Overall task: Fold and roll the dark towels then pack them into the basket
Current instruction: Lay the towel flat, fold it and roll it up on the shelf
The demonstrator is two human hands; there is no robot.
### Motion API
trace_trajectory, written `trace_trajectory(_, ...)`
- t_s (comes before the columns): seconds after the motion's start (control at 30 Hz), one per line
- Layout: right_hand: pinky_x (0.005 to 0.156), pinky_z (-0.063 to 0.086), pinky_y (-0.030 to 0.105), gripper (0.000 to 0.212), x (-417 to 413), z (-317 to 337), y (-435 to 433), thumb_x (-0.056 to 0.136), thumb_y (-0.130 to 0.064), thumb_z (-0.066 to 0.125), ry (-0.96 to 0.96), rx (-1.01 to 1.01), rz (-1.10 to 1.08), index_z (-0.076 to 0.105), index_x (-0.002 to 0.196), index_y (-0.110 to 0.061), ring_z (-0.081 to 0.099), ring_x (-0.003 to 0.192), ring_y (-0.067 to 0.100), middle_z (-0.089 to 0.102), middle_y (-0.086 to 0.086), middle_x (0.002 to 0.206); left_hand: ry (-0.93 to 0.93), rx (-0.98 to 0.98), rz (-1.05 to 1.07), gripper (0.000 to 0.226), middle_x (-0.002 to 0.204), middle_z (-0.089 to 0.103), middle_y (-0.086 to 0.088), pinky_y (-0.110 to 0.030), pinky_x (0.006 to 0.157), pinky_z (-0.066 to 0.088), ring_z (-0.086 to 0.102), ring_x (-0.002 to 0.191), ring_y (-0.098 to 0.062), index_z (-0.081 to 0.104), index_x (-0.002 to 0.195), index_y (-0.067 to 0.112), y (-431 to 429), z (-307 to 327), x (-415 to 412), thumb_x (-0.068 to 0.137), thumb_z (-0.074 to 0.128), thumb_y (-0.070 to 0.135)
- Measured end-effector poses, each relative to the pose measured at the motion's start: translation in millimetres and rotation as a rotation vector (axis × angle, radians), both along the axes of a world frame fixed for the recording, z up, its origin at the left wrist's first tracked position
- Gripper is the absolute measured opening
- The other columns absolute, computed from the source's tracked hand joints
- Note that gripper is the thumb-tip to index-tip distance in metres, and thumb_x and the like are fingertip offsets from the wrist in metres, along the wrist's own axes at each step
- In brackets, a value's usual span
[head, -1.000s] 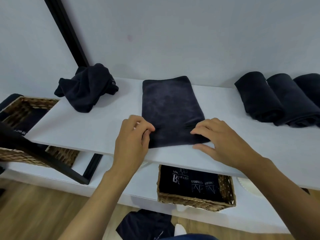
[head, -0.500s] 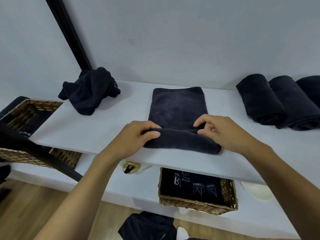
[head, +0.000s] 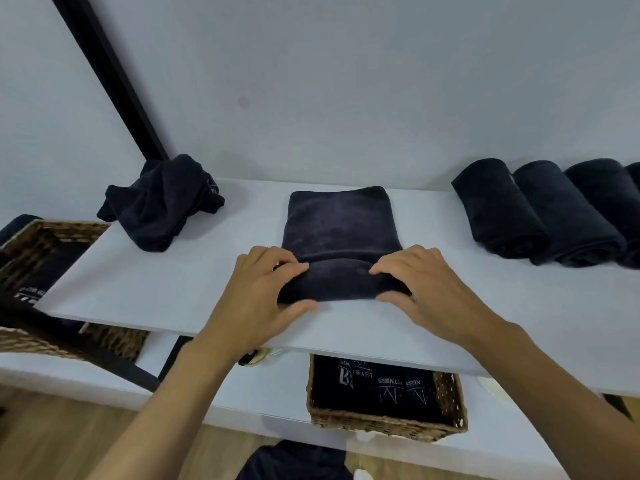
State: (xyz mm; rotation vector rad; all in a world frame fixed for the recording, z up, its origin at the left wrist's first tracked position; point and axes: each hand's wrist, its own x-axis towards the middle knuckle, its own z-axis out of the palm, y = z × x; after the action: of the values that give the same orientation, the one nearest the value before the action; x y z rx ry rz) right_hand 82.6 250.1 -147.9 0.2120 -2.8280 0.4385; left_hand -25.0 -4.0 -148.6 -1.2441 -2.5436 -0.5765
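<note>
A folded dark towel (head: 341, 226) lies on the white shelf (head: 173, 282), its near end rolled into a thick tube. My left hand (head: 263, 296) grips the roll's left end, fingers over the top and thumb underneath. My right hand (head: 422, 289) grips the right end the same way. A crumpled dark towel (head: 162, 202) sits at the back left. Several rolled dark towels (head: 540, 213) lie side by side at the back right. A wicker basket (head: 388, 424) with dark towels inside stands on the lower shelf below my hands.
A second wicker basket (head: 38, 251) sits at the left on the lower level, crossed by a black bar (head: 69, 344). A black post (head: 110, 77) runs up the wall. More dark cloth (head: 294, 462) lies on the wooden floor below.
Both hands lifted the towel's near edge and rolled it away from me. The roll has grown thicker and moved further up the towel, leaving less flat cloth behind it.
</note>
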Motion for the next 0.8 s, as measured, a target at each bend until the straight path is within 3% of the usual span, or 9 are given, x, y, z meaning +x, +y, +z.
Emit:
trace_trajectory(0.1,0.087,0.03,0.014,0.022,4,7,3,0.092,-0.031,0.064,-0.109,-0.205,-0.019,0.059,0.113,-0.034,0.046,0.097,-0.004,0.055,-0.03,0.105,-0.028,0.02,-0.046,0.042,0.109,0.064,0.007,-0.026,0.091,0.043,0.046,0.099,-0.007,0.064,0.118,0.02,-3,-3,6,0.08,0.076,0.035)
trace_trajectory(0.17,0.077,0.039,0.012,0.015,6,15,9,0.092,-0.033,0.061,-0.233,-0.378,-0.019,0.061,0.106,-0.037,0.055,0.091,-0.003,0.062,-0.026,0.097,-0.204,0.078,-0.063,0.034,0.106,0.062,0.018,-0.015,0.087,0.037,0.049,0.094,-0.001,0.061,0.117,0.028,0,8,5,0.085,0.07,0.036)
trace_trajectory(0.27,0.07,0.048,0.02,0.01,-1,25,18,0.095,-0.035,0.056,-0.329,-0.53,-0.026,0.066,0.096,-0.037,0.062,0.082,0.005,0.067,-0.017,0.091,-0.538,0.102,-0.084,0.016,0.103,0.064,0.022,-0.013,0.08,0.044,0.057,0.095,0.001,0.06,0.111,0.033,10,19,-8,0.096,0.056,0.033)
trace_trajectory(0.33,0.076,0.05,0.026,0.013,-9,26,20,0.095,-0.038,0.054,-0.309,-0.463,-0.083,0.067,0.097,-0.038,0.062,0.086,0.007,0.067,-0.016,0.093,-0.649,0.08,-0.086,0.014,0.101,0.065,0.019,-0.018,0.082,0.047,0.059,0.094,-0.001,0.062,0.107,0.031,19,25,-17,0.099,0.05,0.029)
trace_trajectory(0.4,0.086,0.042,0.029,0.015,-15,22,15,0.096,-0.034,0.055,-0.094,-0.273,-0.13,0.068,0.105,-0.035,0.058,0.096,0.009,0.064,-0.016,0.103,-0.689,0.03,-0.066,0.017,0.1,0.066,0.014,-0.027,0.084,0.048,0.059,0.095,-0.007,0.064,0.104,0.028,27,28,-27,0.101,0.046,0.029)
trace_trajectory(0.47,0.084,0.029,0.025,0.018,-15,18,6,0.095,-0.033,0.053,0.125,-0.11,-0.087,0.069,0.103,-0.031,0.053,0.094,0.009,0.061,-0.014,0.103,-0.736,-0.002,-0.026,0.02,0.099,0.066,0.007,-0.035,0.085,0.051,0.061,0.096,-0.016,0.065,0.101,0.027,32,30,-34,0.101,0.045,0.031)
trace_trajectory(0.53,0.082,0.026,0.022,0.028,-11,13,-1,0.09,-0.045,0.052,0.138,0.012,-0.028,0.068,0.104,-0.027,0.051,0.093,0.01,0.061,-0.012,0.103,-0.762,0.025,0.003,0.017,0.097,0.066,0.005,-0.039,0.083,0.053,0.061,0.095,-0.02,0.065,0.097,0.028,36,31,-40,0.1,0.049,0.032)
trace_trajectory(0.63,0.087,0.031,0.025,0.038,-12,6,2,0.085,-0.047,0.059,0.095,0.085,-0.01,0.064,0.114,-0.024,0.054,0.1,0.014,0.062,-0.009,0.113,-0.658,0.062,0.099,0.011,0.098,0.064,0.008,-0.033,0.082,0.053,0.059,0.093,-0.011,0.064,0.095,0.027,42,27,-38,0.097,0.054,0.03)
trace_trajectory(0.8,0.088,0.035,0.012,0.023,-31,17,12,0.09,-0.035,0.066,-0.056,-0.311,-0.07,0.068,0.113,-0.031,0.054,0.1,-0.003,0.064,-0.021,0.112,0.048,0.14,-0.004,0.027,0.099,0.063,0.006,-0.033,0.084,0.044,0.054,0.091,-0.015,0.069,0.099,0.021,38,15,-17,0.088,0.061,0.044)
